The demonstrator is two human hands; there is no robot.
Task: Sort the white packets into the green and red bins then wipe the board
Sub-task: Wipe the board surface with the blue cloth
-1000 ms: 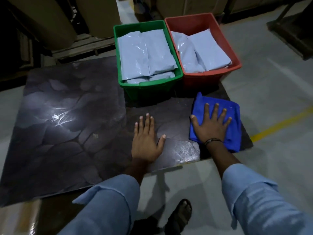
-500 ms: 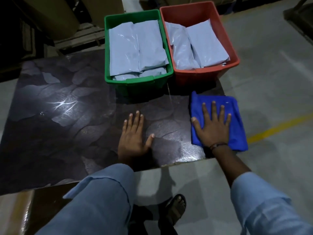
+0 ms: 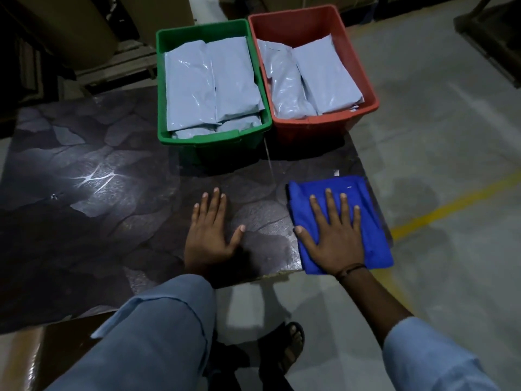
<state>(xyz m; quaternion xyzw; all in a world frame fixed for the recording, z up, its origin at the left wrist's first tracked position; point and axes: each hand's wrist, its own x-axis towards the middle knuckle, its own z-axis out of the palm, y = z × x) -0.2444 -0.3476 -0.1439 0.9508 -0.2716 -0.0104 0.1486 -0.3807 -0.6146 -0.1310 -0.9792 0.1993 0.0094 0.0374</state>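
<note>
The green bin (image 3: 210, 141) and the red bin (image 3: 324, 124) stand side by side at the far edge of the dark board (image 3: 93, 198), each holding white packets (image 3: 208, 86) (image 3: 310, 80). My right hand (image 3: 335, 232) presses flat, fingers spread, on a folded blue cloth (image 3: 369, 218) at the board's near right corner. The cloth hangs slightly over the near edge. My left hand (image 3: 210, 230) lies flat and empty on the bare board, left of the cloth.
Grey concrete floor with a yellow line (image 3: 451, 204) lies to the right. Cardboard rolls (image 3: 70, 29) and a wooden pallet (image 3: 124, 63) stand behind the board. My sandalled foot (image 3: 291, 348) is below the board's near edge.
My right hand and the blue cloth have slid a little toward me, away from the red bin. My left hand stays flat on the board. The camera has shifted.
</note>
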